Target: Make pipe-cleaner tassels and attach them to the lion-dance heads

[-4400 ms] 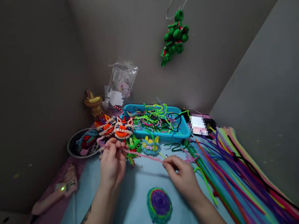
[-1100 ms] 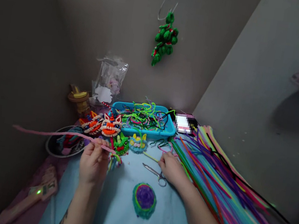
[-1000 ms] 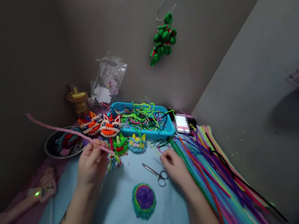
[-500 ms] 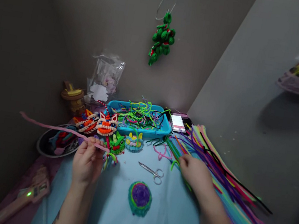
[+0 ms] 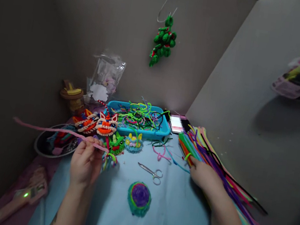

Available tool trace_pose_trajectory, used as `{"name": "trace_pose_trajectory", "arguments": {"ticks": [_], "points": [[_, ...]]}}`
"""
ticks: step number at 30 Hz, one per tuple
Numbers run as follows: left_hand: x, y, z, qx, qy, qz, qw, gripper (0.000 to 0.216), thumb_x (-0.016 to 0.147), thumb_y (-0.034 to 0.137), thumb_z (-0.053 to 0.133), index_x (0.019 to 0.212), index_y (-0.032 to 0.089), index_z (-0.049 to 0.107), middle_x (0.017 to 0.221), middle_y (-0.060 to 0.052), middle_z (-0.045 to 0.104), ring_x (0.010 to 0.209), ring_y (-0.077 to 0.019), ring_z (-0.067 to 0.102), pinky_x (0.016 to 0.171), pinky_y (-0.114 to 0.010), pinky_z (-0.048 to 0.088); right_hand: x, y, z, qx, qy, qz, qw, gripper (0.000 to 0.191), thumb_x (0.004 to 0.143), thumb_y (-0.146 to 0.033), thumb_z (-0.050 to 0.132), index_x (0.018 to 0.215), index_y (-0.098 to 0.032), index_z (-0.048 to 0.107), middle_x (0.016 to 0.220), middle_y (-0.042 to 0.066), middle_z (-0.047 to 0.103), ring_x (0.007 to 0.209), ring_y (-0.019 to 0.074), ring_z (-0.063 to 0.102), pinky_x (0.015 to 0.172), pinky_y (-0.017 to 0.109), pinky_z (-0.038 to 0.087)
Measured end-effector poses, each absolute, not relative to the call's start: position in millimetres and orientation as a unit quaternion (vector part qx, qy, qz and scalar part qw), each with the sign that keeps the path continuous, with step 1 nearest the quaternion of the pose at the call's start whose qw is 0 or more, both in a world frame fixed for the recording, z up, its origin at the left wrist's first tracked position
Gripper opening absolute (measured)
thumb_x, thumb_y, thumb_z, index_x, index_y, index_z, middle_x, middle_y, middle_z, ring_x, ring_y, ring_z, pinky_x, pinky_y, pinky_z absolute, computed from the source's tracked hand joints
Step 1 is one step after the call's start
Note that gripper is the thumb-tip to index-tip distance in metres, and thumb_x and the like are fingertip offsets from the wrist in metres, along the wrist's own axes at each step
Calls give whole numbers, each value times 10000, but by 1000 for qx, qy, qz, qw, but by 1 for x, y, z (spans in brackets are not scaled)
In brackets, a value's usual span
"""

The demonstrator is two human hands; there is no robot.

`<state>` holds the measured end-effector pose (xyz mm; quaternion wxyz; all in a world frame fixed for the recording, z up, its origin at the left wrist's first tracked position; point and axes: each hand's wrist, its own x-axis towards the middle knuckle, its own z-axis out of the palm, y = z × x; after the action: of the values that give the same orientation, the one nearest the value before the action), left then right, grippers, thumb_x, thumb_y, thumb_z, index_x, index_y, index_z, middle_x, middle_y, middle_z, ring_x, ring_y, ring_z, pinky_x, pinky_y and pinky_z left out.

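Observation:
Pinched in my left hand (image 5: 86, 161) is a pink pipe cleaner (image 5: 51, 128), which stretches out to the left with a slight bend. My right hand (image 5: 205, 177) is closed around a bundle of pipe cleaners (image 5: 186, 145), mostly green, orange and red, with a lime green one looped about it. Its lower part is hidden behind the hand. Between my hands lie small scissors (image 5: 151, 172), blades pointing left. Nearer to me is a round fuzzy coil (image 5: 139, 198), purple in the middle with a teal rim.
A blue tray (image 5: 141, 133) of pipe cleaner scraps stands at the back. Pipe cleaner animal heads (image 5: 107, 125) sit left of it, by a dark bowl (image 5: 40, 145). A pink glue gun (image 5: 28, 192) lies front left. Long loose pipe cleaners (image 5: 230, 177) run along the right wall.
My right hand has shifted right, bringing the bundle with it, and a blue strand now shows on the cloth. My left hand still holds the pink pipe cleaner. The view has turned slightly.

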<state>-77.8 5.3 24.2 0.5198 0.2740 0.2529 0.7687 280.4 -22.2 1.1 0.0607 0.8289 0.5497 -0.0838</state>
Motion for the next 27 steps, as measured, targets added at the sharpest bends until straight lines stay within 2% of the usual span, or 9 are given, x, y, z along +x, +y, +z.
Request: {"name": "trace_pose_trajectory", "arguments": {"ticks": [6,9,12,15,17,23,25,27], "points": [[-80,7,21,267,260,767,523,215,652,232,786,734,145,606,692,20,527,651,-90,531,637,-219,525,267,-26,-8,799,593,-92,36,454,873,-221,393,1285,-195,582,1020,166,721,902,274,686,748,326,450],[-78,7,21,259,270,758,534,250,630,251,806,709,137,598,691,19,529,657,-88,539,655,-213,524,250,-17,-7,779,620,-92,8,403,896,-267,397,1213,-180,631,1058,151,716,974,267,669,798,315,450],[-76,7,22,253,272,749,549,270,611,260,821,695,132,598,687,15,544,651,-84,543,634,-192,511,236,6,-5,768,634,-93,-1,352,866,-175,427,1101,-198,689,1073,114,717,1024,228,653,832,272,443],[-75,7,23,246,270,748,555,265,609,258,824,694,134,605,674,17,562,636,-80,553,614,-180,501,230,28,-7,782,618,-84,24,353,786,-59,464,1019,-141,717,975,168,727,934,252,679,797,304,460],[-74,6,24,240,271,744,561,261,608,260,825,692,139,610,666,19,576,631,-81,562,613,-184,502,231,37,-9,795,602,-66,35,373,793,-29,434,1037,-111,704,977,199,715,916,262,681,789,330,468],[-71,2,29,233,280,730,578,293,550,265,857,682,140,627,651,22,585,608,-76,550,574,-172,502,238,43,-12,814,577,-6,70,433,841,-3,316,1036,-82,696,1098,236,654,897,305,676,693,383,495],[-71,1,30,229,281,732,577,286,542,256,856,673,136,632,647,19,580,604,-78,546,567,-173,503,238,43,-12,808,584,21,77,435,843,-3,317,1057,-71,690,1171,255,612,930,304,660,711,386,492],[-70,1,30,225,281,735,575,285,538,251,857,677,134,638,654,15,583,607,-80,551,569,-177,508,238,42,-12,796,598,56,75,430,863,-26,316,1092,-62,677,1277,270,541,1075,326,591,799,418,471]]}}
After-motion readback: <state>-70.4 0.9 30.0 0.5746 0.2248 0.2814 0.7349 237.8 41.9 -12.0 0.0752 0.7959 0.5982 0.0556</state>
